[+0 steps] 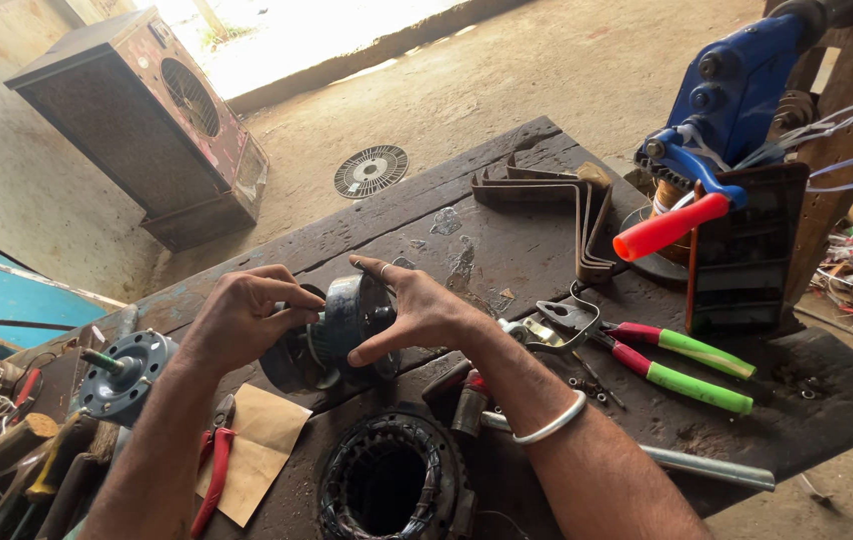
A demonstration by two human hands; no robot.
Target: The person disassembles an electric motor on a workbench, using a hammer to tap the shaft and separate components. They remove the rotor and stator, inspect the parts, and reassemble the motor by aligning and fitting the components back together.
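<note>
Dark, scarred wood makes up the workbench (pixel 507 250), and above the middle of it both hands hold a round dark metal motor housing (pixel 332 335) with a ribbed grey-green band. The left hand (pixel 242 320) is curled over the housing's left side, fingers closed on its rim. The right hand (pixel 417 310) presses against the right face with the palm, thumb below and fingers spread upward, so the housing is clamped between the two hands, lifted just off the bench.

Directly below it, at the near edge, lies a round stator ring with dark copper windings (pixel 392 485). Left of that, a folded piece of brown paper (pixel 262 445) lies beside red-handled pliers (pixel 212 475). Farther left, near the left edge, stands a grey-blue motor end cap with a short shaft (pixel 125 372).

Right of the right wrist, which wears a plain silver bangle (pixel 552 425), lies a pair of pliers with red and green handles (pixel 677 365). At the far right corner a blue bench machine with a red-orange lever handle (pixel 717 110) stands. Bent metal strips (pixel 557 200) lie along the far edge.
</note>
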